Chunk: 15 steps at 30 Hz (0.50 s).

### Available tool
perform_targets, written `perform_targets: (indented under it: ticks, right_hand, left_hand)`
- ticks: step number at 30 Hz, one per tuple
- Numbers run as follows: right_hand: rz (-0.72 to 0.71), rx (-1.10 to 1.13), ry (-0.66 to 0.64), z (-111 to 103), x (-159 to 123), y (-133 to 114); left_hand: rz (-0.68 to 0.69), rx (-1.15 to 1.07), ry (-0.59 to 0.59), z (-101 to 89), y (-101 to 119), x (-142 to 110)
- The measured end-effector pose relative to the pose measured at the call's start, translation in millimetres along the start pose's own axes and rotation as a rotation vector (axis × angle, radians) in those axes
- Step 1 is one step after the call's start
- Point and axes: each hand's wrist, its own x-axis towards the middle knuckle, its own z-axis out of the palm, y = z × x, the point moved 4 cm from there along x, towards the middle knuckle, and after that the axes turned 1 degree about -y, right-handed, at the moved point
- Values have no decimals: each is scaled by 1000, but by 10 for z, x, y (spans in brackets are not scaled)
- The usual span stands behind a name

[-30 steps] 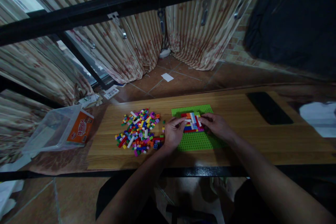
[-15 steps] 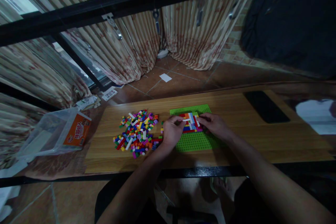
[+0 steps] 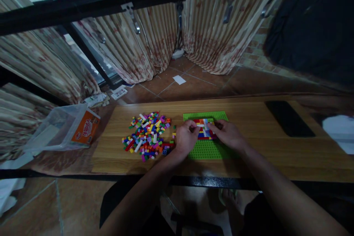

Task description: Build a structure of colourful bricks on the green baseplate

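Note:
On the wooden table a green baseplate (image 3: 207,150) carries a flat block of multicoloured toy bricks (image 3: 204,135). My left hand (image 3: 187,137) is at the block's left side, thumb and forefinger pinched on a small white brick (image 3: 199,127) just over the block. From the right, my right hand (image 3: 229,134) reaches onto the block, its thumb and forefinger close together at the right edge. Whatever those right fingertips grip is too small to make out. Both hands cover parts of the block and baseplate.
A heap of loose toy bricks (image 3: 149,134) spreads over the table left of the baseplate. A black flat object (image 3: 289,118) lies at the right. Beyond the table's left end, a clear plastic bin (image 3: 62,127) with an orange label stands on the floor.
The camera view has shifted slightly, so the scene sits a little further right. Both hands stay at the brick block, with the right fingertips slightly closer to the left ones.

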Motion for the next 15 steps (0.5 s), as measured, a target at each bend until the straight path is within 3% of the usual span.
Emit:
perform_targets:
  ticks: [5, 15]
  right_hand:
    - [-12, -203, 70, 23, 6, -77]
    - [30, -319, 29, 52, 17, -117]
  left_hand:
    - [-2, 17, -2, -10, 33, -24]
    - [-38, 77, -44, -46, 88, -8]
